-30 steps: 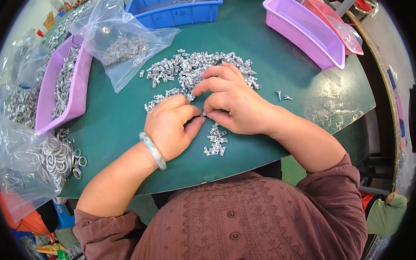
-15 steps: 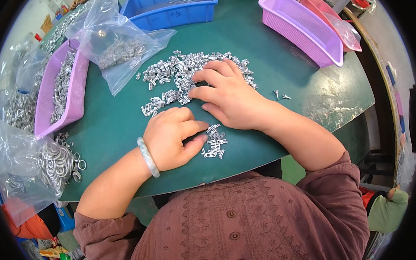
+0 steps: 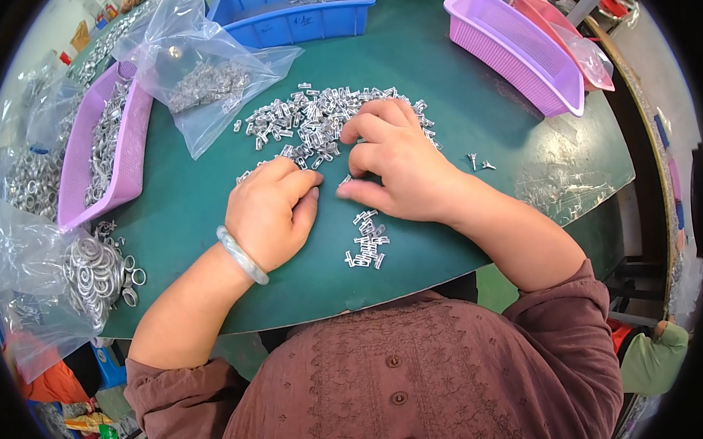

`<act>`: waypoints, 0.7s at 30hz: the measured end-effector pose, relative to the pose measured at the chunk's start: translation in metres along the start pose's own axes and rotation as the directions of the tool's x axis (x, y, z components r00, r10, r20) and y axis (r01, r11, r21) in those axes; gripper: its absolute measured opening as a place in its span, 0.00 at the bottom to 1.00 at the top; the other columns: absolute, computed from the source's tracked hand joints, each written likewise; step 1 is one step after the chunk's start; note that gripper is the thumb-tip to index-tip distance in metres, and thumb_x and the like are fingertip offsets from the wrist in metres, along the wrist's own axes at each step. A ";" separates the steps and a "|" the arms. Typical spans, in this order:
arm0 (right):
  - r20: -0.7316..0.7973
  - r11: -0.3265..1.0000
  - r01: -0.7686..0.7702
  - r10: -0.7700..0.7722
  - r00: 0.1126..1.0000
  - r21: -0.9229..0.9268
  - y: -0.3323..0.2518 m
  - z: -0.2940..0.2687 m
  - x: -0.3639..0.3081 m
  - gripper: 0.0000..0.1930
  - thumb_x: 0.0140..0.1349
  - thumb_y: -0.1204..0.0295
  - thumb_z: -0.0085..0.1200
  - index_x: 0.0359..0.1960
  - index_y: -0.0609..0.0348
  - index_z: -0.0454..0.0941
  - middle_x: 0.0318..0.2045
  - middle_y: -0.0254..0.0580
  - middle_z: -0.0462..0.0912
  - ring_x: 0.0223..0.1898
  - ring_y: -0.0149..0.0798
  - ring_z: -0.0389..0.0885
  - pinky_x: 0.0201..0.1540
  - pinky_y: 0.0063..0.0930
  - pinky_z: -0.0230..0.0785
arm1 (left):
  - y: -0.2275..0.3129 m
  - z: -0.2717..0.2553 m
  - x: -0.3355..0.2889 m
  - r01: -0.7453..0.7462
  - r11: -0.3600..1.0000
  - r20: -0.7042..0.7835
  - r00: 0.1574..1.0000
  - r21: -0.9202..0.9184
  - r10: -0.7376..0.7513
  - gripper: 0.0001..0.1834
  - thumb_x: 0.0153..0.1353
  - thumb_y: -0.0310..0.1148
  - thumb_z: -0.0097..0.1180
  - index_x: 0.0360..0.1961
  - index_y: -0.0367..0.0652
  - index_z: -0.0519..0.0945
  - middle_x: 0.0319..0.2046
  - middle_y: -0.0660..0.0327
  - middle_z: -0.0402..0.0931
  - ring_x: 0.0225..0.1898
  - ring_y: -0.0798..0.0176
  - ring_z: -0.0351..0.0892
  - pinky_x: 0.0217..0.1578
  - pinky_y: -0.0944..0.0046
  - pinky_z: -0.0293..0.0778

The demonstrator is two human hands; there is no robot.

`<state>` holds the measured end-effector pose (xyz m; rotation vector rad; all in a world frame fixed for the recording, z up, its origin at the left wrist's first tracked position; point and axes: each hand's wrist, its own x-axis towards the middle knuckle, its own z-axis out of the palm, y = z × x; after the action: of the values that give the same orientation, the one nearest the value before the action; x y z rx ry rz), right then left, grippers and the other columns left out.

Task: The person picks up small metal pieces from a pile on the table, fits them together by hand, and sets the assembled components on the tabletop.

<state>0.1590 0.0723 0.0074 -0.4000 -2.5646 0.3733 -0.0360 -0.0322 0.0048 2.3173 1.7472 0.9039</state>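
Small silver metal pieces [image 3: 316, 119] lie in a loose pile on the green table. My right hand [image 3: 404, 170] rests at the pile's right side, with its bent fingers apart over the pieces. Its thumb is away from the forefinger, and one small piece shows at the thumb tip. My left hand [image 3: 269, 211], a pale bangle [image 3: 242, 256] on its wrist, lies at the pile's near left edge. Its fingers are curled and close together, hiding whatever is under or in them. A small separate group of the same pieces [image 3: 366, 241] lies nearer to me, between my forearms.
Left stands a purple basket [image 3: 133, 162] of metal parts, near a clear bag [image 3: 194, 128] and silver rings [image 3: 95, 282]. A blue bin [image 3: 296, 27] stands at the back; another purple basket [image 3: 550, 97] is far right. Two small pieces [image 3: 481, 163] lie right of my hand.
My left hand has moved away from the small near group, up and left to the pile's edge. My right thumb and fingers have shifted slightly right.
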 end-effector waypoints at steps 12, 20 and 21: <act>-0.020 0.999 0.043 -0.043 0.999 -0.002 0.001 0.006 0.000 0.07 0.49 0.74 0.62 0.32 0.54 0.83 0.52 0.41 0.75 0.58 0.51 0.66 0.61 0.48 0.55 | 0.002 0.003 0.001 0.003 0.997 0.004 1.000 -0.073 -0.003 0.10 0.50 0.24 0.62 0.36 0.40 0.82 0.26 0.58 0.74 0.27 0.54 0.76 0.29 0.59 0.72; -0.007 0.999 0.040 -0.039 0.999 0.024 0.003 0.006 -0.001 0.06 0.48 0.74 0.62 0.30 0.55 0.82 0.49 0.41 0.77 0.58 0.51 0.67 0.61 0.49 0.56 | 0.003 0.011 0.004 0.037 0.997 0.055 0.998 -0.062 -0.034 0.06 0.54 0.31 0.62 0.32 0.43 0.82 0.28 0.60 0.74 0.32 0.54 0.77 0.32 0.56 0.73; -0.010 0.999 0.038 -0.038 0.999 0.026 0.003 0.007 -0.001 0.05 0.49 0.74 0.61 0.29 0.56 0.81 0.48 0.41 0.77 0.57 0.50 0.67 0.61 0.49 0.56 | 0.002 0.012 0.003 0.006 0.997 0.011 1.000 -0.073 -0.006 0.05 0.53 0.28 0.63 0.31 0.41 0.82 0.26 0.59 0.74 0.29 0.55 0.76 0.29 0.58 0.72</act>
<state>0.1572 0.0733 0.0003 -0.3424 -2.5511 0.3897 -0.0274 -0.0268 -0.0026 2.2662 1.6866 0.9368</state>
